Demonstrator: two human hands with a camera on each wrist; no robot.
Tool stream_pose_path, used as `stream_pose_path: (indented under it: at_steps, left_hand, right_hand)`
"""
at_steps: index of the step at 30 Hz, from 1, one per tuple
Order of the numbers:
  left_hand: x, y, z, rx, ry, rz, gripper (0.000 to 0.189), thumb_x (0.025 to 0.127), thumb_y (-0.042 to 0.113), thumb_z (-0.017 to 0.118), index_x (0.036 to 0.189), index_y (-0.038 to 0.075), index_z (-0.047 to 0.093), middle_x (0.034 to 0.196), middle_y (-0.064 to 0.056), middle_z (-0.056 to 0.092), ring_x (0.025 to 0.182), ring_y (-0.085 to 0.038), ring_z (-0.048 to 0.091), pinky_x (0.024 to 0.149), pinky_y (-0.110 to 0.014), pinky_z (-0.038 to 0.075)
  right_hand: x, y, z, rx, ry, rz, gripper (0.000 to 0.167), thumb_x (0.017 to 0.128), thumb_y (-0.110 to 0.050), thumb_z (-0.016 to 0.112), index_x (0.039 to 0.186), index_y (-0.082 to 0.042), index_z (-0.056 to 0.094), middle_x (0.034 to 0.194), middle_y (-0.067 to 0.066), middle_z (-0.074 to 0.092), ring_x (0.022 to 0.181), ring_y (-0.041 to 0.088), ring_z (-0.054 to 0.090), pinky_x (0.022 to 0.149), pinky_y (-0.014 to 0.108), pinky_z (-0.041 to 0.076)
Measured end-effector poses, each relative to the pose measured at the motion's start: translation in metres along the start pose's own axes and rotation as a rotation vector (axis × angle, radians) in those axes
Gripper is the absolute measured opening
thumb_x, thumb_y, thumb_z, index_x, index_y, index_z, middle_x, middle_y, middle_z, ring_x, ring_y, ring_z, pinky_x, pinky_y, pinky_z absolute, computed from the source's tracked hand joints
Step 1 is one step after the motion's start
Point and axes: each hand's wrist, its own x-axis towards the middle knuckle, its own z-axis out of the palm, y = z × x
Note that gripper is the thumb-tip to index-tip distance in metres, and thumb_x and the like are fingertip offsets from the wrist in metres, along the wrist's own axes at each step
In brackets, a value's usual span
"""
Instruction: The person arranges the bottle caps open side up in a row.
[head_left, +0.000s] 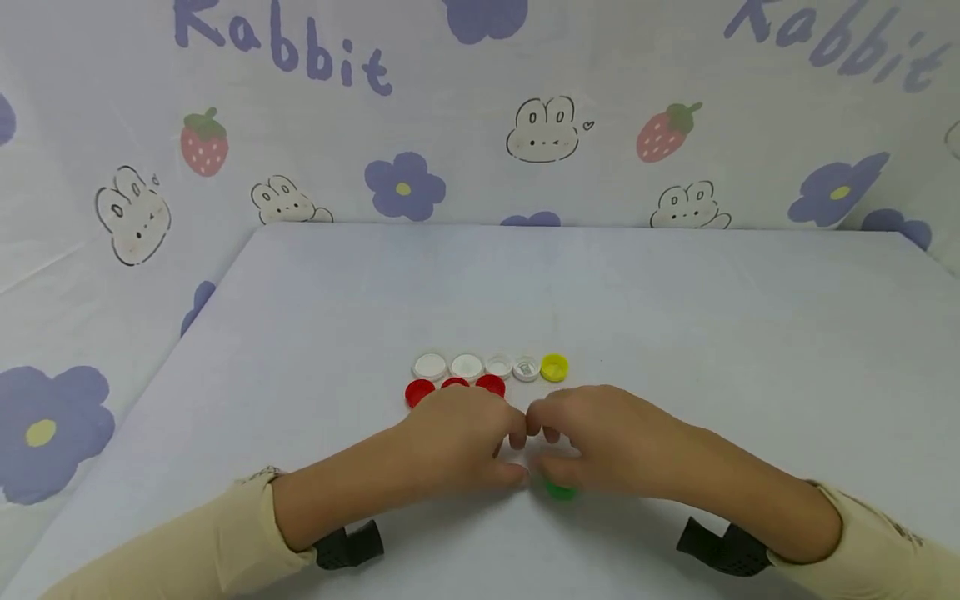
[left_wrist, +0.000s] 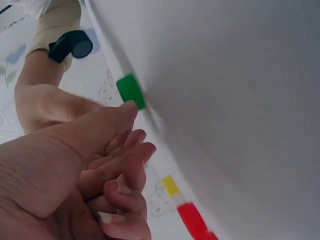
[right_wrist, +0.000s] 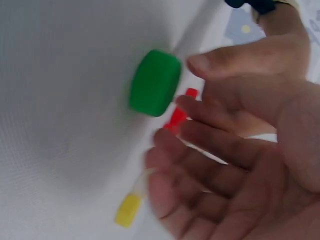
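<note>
A green bottle cap (right_wrist: pixel 156 84) stands on the table just beside the right hand (head_left: pixel 618 437), whose thumb partly covers it in the head view. Both hands have loosely bent fingers, and nothing shows between them. The left hand (head_left: pixel 461 437) faces the right one, their fingertips nearly meeting; whether they touch I cannot tell. Behind the left hand lie red caps (head_left: pixel 420 393), partly hidden by it. Farther back runs a row of white caps (head_left: pixel 430 367), clear caps (head_left: pixel 498 367) and a yellow cap (head_left: pixel 554 367).
A white cloth covers the table (head_left: pixel 337 292). At its back hangs a curtain (head_left: pixel 465 108) printed with rabbits, strawberries and flowers. Dark wrist cameras (head_left: pixel 348 546) are strapped under both forearms.
</note>
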Motion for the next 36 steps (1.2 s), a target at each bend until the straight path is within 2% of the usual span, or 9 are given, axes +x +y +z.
stream_pose_path:
  at_steps: [2, 5, 10, 13, 17, 20, 26, 32, 36]
  left_hand:
    - [0.001, 0.004, 0.002, 0.032, -0.028, -0.014, 0.030, 0.087, 0.037, 0.083, 0.107, 0.016, 0.076, 0.072, 0.014, 0.060, 0.066, -0.004, 0.054, 0.059, -0.024, 0.046]
    - [0.003, 0.009, 0.003, 0.079, -0.038, -0.017, 0.036, 0.085, 0.041, 0.084, 0.110, 0.016, 0.075, 0.078, 0.013, 0.064, 0.069, -0.005, 0.056, 0.060, -0.024, 0.047]
    - [0.007, 0.014, 0.006, 0.093, -0.055, -0.013, 0.036, 0.085, 0.042, 0.083, 0.109, 0.017, 0.074, 0.081, 0.012, 0.065, 0.071, -0.005, 0.057, 0.060, -0.022, 0.047]
    - [0.009, 0.017, 0.009, 0.079, -0.058, -0.003, 0.034, 0.086, 0.041, 0.083, 0.107, 0.017, 0.075, 0.079, 0.013, 0.064, 0.069, -0.004, 0.056, 0.059, -0.021, 0.046]
    - [0.011, 0.020, 0.010, 0.058, -0.053, 0.013, 0.028, 0.086, 0.038, 0.083, 0.102, 0.016, 0.075, 0.069, 0.014, 0.059, 0.063, -0.004, 0.054, 0.056, -0.020, 0.045]
    - [0.011, 0.021, 0.011, 0.048, -0.050, 0.022, 0.024, 0.087, 0.036, 0.082, 0.098, 0.016, 0.075, 0.063, 0.014, 0.055, 0.060, -0.004, 0.052, 0.053, -0.019, 0.044]
    - [0.010, 0.021, 0.011, 0.014, -0.036, 0.043, 0.018, 0.088, 0.031, 0.082, 0.094, 0.016, 0.075, 0.060, 0.015, 0.053, 0.058, -0.003, 0.052, 0.053, -0.019, 0.043]
    - [0.008, 0.017, 0.009, -0.037, -0.032, 0.036, 0.017, 0.088, 0.028, 0.082, 0.096, 0.015, 0.075, 0.062, 0.014, 0.055, 0.059, -0.004, 0.052, 0.053, -0.020, 0.044]
    - [0.007, 0.014, 0.007, -0.047, 0.006, 0.028, 0.014, 0.089, 0.027, 0.081, 0.095, 0.016, 0.074, 0.067, 0.012, 0.058, 0.064, -0.005, 0.054, 0.056, -0.021, 0.045]
  right_hand:
    - [-0.005, -0.001, 0.002, -0.062, -0.054, 0.040, 0.032, 0.085, -0.032, 0.085, 0.109, -0.019, 0.069, 0.091, -0.014, 0.062, 0.079, 0.006, 0.056, 0.073, 0.031, 0.052]
    - [-0.011, 0.001, 0.006, -0.146, -0.086, 0.053, 0.046, 0.077, -0.038, 0.090, 0.110, -0.017, 0.067, 0.090, -0.012, 0.061, 0.076, 0.006, 0.056, 0.072, 0.033, 0.053]
    - [-0.018, 0.008, 0.010, -0.187, -0.071, 0.023, 0.036, 0.077, -0.025, 0.091, 0.099, -0.016, 0.065, 0.080, -0.012, 0.057, 0.068, 0.007, 0.051, 0.065, 0.030, 0.048]
    - [-0.018, 0.010, 0.010, -0.163, -0.044, -0.016, 0.028, 0.078, -0.018, 0.089, 0.090, -0.018, 0.063, 0.076, -0.014, 0.053, 0.066, 0.006, 0.047, 0.063, 0.027, 0.045]
    - [-0.017, 0.012, 0.012, -0.125, -0.018, -0.060, 0.027, 0.079, -0.013, 0.087, 0.085, -0.019, 0.062, 0.074, -0.016, 0.052, 0.065, 0.003, 0.045, 0.062, 0.025, 0.043]
    - [-0.016, 0.012, 0.012, -0.111, -0.018, -0.055, 0.027, 0.078, -0.013, 0.088, 0.083, -0.020, 0.062, 0.073, -0.015, 0.051, 0.065, 0.003, 0.044, 0.062, 0.024, 0.042]
    - [-0.014, 0.011, 0.012, -0.087, -0.036, -0.021, 0.025, 0.078, -0.012, 0.088, 0.084, -0.019, 0.065, 0.072, -0.015, 0.052, 0.065, 0.004, 0.044, 0.062, 0.026, 0.042]
    - [-0.012, 0.010, 0.010, -0.055, -0.023, -0.042, 0.022, 0.080, -0.011, 0.086, 0.086, -0.018, 0.066, 0.073, -0.015, 0.054, 0.066, 0.005, 0.046, 0.062, 0.025, 0.044]
    - [-0.010, 0.011, 0.005, 0.017, -0.013, -0.018, 0.021, 0.081, -0.011, 0.085, 0.091, -0.019, 0.068, 0.078, -0.016, 0.058, 0.072, 0.005, 0.052, 0.067, 0.026, 0.048]
